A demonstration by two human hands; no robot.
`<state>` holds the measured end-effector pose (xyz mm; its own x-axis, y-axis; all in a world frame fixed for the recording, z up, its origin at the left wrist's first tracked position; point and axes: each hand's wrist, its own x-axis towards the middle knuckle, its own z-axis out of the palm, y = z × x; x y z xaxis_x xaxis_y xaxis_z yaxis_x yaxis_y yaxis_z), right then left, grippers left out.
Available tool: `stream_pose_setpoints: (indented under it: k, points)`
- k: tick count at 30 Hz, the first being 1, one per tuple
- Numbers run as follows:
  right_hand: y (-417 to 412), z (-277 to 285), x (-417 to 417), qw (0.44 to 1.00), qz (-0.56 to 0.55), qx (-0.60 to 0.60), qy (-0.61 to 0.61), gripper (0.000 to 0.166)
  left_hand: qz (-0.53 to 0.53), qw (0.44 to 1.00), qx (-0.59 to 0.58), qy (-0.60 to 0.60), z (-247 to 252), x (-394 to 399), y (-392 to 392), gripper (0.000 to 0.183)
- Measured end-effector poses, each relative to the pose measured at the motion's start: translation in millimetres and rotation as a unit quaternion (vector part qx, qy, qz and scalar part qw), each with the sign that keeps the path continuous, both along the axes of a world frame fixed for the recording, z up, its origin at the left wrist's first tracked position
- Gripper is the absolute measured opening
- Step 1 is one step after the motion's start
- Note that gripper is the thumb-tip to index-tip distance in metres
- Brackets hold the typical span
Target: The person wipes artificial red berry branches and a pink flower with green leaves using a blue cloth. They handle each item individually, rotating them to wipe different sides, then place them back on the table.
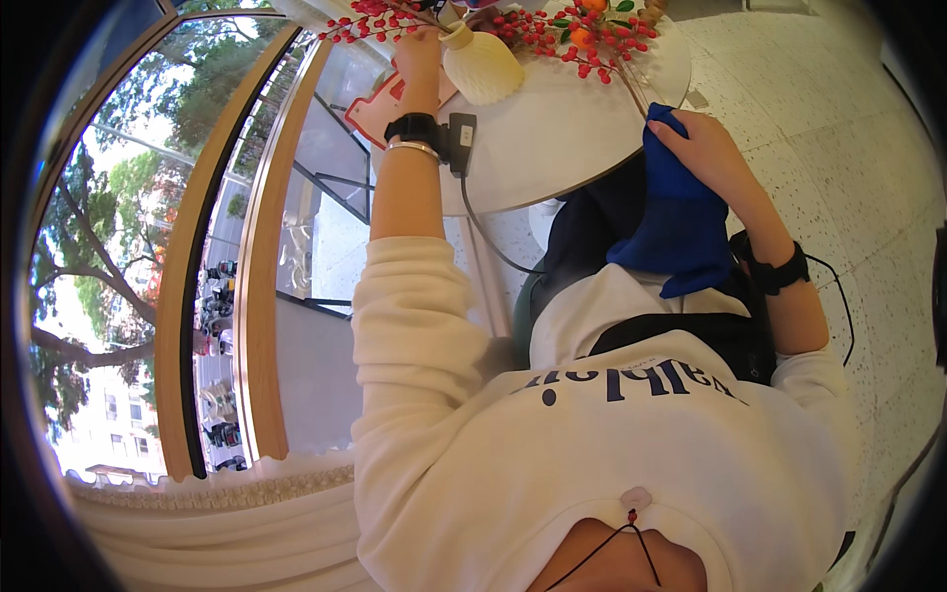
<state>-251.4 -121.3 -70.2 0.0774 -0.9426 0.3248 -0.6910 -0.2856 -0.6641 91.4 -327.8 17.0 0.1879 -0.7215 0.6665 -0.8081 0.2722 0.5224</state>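
My left hand [419, 55] is raised over the round white table [562, 159], beside the neck of a cream ribbed vase [484, 70]. Its fingertips are hidden, so whether it grips the vase or a stem cannot be told. A branch of red berries [373, 21] spreads past that hand. My right hand [699, 140] holds a blue cloth [677, 214] by its upper end, and the rest drapes over my lap. More red berries with orange fruits [581, 37] lie to the right of the vase. Their thin stems [629, 87] run down to the cloth's top.
A red-edged flat item [370, 111] lies at the table's left side. From the device on my left wrist [462, 144], a cable [484, 240] hangs down. Wood-framed windows [255, 244] stand on the left, above a cream curtain [222, 533]. Speckled floor tiles [806, 148] lie at right.
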Motion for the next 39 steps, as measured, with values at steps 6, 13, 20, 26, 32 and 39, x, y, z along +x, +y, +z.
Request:
stream_pose_setpoints:
  k: [6,13,20,26,32,39]
  points:
    - [18,7,10,0.992,0.101,0.003,-0.075,0.037,0.063,0.997,0.016,-0.033,19,11,-9,0.036]
    - [51,25,26,0.986,0.168,-0.017,-0.002,0.035,0.106,0.983,0.074,-0.128,21,21,-38,0.042]
    - [53,2,34,0.978,0.179,-0.043,0.101,0.040,0.139,0.985,0.018,-0.098,22,2,-39,0.036]
    - [50,1,33,0.982,0.181,-0.025,0.043,0.032,0.108,0.992,-0.048,-0.050,22,7,-42,0.035]
    - [53,1,36,0.978,0.205,0.021,0.021,0.031,0.114,0.990,-0.087,-0.009,51,16,-30,0.029]
    - [55,2,38,0.972,0.230,0.039,0.028,0.030,0.084,0.988,-0.128,0.019,78,11,-3,0.028]
